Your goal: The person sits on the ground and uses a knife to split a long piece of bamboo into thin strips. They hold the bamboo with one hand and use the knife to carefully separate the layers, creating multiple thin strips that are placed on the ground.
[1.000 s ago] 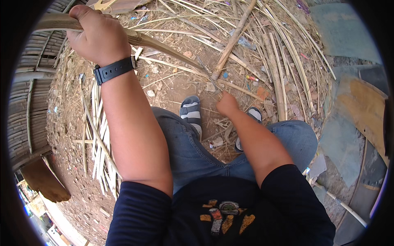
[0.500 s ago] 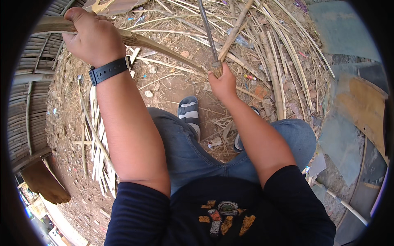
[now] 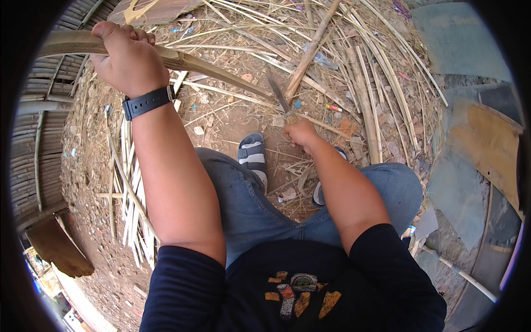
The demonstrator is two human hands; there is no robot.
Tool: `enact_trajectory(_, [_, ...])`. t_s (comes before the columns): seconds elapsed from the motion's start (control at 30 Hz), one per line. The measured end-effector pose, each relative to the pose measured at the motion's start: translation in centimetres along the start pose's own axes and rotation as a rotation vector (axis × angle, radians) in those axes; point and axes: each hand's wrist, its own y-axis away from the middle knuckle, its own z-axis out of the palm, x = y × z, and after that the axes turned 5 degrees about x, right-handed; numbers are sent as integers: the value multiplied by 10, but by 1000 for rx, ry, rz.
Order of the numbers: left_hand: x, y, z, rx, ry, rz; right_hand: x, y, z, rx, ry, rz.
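My left hand (image 3: 128,58) gripped the bamboo pole (image 3: 215,71); my right hand (image 3: 301,134), bare a second earlier, now clasped a knife (image 3: 279,95) raised just below the pole's far end; cutting looked imminent.

Outdoor work area, daylight, no walls visible. Ground (image 3: 232,119) is bare brown dirt, littered with dry shavings and scraps. Far and right of centre: a dense scatter of split cane strips (image 3: 376,83) lying crisscross. Left, near: a bundle of pale slats (image 3: 130,193) lying roughly parallel. Far left: stacked poles (image 3: 38,127). Right side: flat grey-blue sheets (image 3: 459,39) and a brown board (image 3: 487,144). Lower left: a brown curved panel (image 3: 55,249).
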Motion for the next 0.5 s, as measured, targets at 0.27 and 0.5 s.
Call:
enact_trajectory(0.27, [-2,0,1,-69,-15,26,-43,13,18,371,51,-570])
enact_trajectory(0.5, [-3,7,7,-136,45,8,75,-40,10,94,730,-150])
